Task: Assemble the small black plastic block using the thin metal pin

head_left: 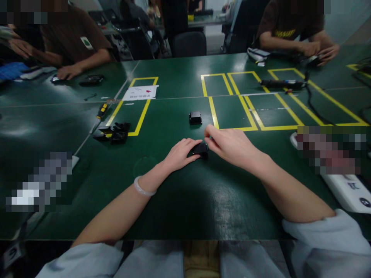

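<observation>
My left hand (183, 154) rests low over the green table (174, 208), its thumb and fingers closed around the near side of a small black plastic part (200, 149). Just right of that part, slightly raised, my right hand (232, 144) has its thumb and index finger bent together in a pinch. Whatever lies between those fingertips, if anything, is too small or hidden to tell. A little beyond both hands sits a separate black block-shaped part (195, 117), touched by neither.
Several black parts (117, 133) lie in a heap to the left, near a yellow-and-black screwdriver (102, 111) and a paper sheet (141, 92). Yellow tape (214, 112) outlines rectangles. A corded black tool (282, 83) lies far right; a white device (344, 193) is nearer. Two people sit opposite.
</observation>
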Demonstrator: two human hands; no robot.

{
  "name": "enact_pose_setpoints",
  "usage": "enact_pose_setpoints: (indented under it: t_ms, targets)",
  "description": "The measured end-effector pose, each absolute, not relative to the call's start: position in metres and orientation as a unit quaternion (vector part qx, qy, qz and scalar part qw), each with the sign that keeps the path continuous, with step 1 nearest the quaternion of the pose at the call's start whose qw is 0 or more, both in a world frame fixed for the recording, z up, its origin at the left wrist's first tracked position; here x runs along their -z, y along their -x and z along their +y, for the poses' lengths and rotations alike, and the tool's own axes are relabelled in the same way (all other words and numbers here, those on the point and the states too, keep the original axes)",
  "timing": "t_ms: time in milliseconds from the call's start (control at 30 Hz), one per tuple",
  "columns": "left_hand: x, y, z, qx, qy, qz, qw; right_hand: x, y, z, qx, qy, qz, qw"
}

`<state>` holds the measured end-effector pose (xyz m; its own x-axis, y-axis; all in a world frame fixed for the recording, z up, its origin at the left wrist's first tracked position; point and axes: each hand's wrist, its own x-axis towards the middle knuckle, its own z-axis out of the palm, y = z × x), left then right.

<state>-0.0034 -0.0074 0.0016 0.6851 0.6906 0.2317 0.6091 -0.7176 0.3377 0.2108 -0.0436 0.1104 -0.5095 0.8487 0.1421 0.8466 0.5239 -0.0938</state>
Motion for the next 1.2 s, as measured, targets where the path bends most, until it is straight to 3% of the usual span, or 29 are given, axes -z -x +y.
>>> enact_pose_setpoints:
  t_ms: [567, 1200]
  targets:
    - [-0.002, 0.0042, -0.0081, -0.17, -0.909, 0.36, 0.125, -0.1121, -0.2105, -0.0427, 0.005, 0.496, -0.866, 0.052]
    - [-0.0031, 0.0038, -0.0083, -0.172, -0.907, 0.361, 0.131, -0.1122, -0.2108, -0.0435, -0.012, 0.488, -0.869, 0.075]
